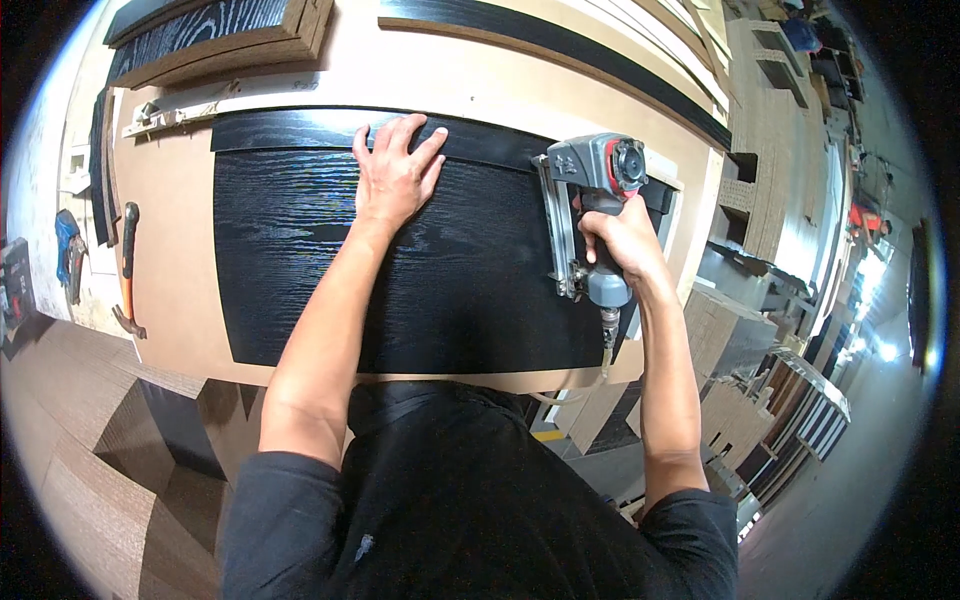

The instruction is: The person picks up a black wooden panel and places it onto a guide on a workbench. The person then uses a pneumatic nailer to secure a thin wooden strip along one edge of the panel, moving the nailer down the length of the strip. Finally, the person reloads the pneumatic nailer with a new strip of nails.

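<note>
A wide black wood-grain panel (470,270) lies flat on the light-coloured workbench (175,250) in front of me. Along its far edge runs a narrow black strip (280,128). My left hand (395,175) rests on the strip and panel with its fingers spread and holds nothing. My right hand (622,238) is wrapped round the handle of a grey pneumatic nail gun (600,160). The gun's nose reaches the strip's right part; whether it touches cannot be made out. An air hose fitting (608,325) hangs from the handle's lower end.
A claw hammer (128,265) lies on the bench at the left. Black-faced boards (225,40) are stacked at the far left, and a long black strip (560,60) crosses the far side. Brown panels (90,420) stand below left. More boards (740,330) are piled at the right.
</note>
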A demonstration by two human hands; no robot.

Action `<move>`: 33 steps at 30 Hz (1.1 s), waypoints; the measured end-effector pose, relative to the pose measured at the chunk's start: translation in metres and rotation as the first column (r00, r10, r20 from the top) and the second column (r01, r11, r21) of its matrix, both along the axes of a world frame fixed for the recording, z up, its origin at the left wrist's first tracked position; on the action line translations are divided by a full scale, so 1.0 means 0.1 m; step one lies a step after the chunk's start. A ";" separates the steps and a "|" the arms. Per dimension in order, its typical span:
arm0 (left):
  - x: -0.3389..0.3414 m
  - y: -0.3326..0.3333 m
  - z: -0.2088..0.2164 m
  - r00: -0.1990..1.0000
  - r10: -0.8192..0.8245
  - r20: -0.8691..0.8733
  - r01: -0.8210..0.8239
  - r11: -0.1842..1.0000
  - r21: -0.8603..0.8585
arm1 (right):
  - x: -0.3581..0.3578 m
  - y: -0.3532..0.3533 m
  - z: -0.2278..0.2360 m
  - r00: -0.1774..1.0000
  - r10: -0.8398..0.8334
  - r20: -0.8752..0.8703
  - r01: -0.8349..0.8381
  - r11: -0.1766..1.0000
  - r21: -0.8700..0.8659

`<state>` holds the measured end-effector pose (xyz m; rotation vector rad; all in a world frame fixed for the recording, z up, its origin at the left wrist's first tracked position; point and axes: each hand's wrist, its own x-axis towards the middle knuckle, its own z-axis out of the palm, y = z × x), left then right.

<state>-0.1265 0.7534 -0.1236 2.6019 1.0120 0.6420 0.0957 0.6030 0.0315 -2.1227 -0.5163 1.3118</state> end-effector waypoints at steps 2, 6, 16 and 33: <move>-0.01 0.01 0.01 1.000 -0.003 0.002 0.003 1.000 -0.012 | -0.02 0.02 0.00 0.999 0.002 0.037 -0.001 1.000 -0.024; 0.00 0.01 0.01 1.000 0.000 0.000 0.000 1.000 -0.011 | -0.03 0.04 0.00 0.999 -0.006 0.047 0.008 1.000 -0.028; 0.00 0.03 0.00 1.000 -0.005 0.017 0.006 1.000 -0.010 | -0.11 0.10 0.06 0.997 -0.030 0.070 0.034 0.998 -0.059; -0.69 0.63 0.03 0.991 -0.131 0.041 0.133 0.989 -0.057 | -1.09 0.73 -0.01 0.996 -0.088 0.008 0.087 0.995 0.044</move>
